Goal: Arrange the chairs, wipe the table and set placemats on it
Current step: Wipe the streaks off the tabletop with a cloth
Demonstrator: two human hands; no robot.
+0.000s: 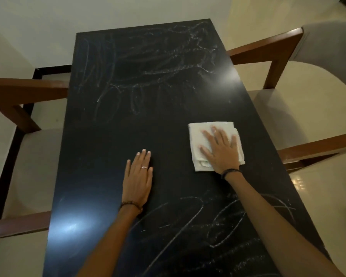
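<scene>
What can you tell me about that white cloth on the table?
The white cloth looks like soft, slightly textured fabric, folded into a rough square with layered edges showing at its near corner. It lies flat on the black table, towards its right edge. The right hand presses on it, fingers spread, palm down.

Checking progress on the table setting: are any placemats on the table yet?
No, the black table holds only the folded white cloth under the right hand and the flat left hand.
</scene>
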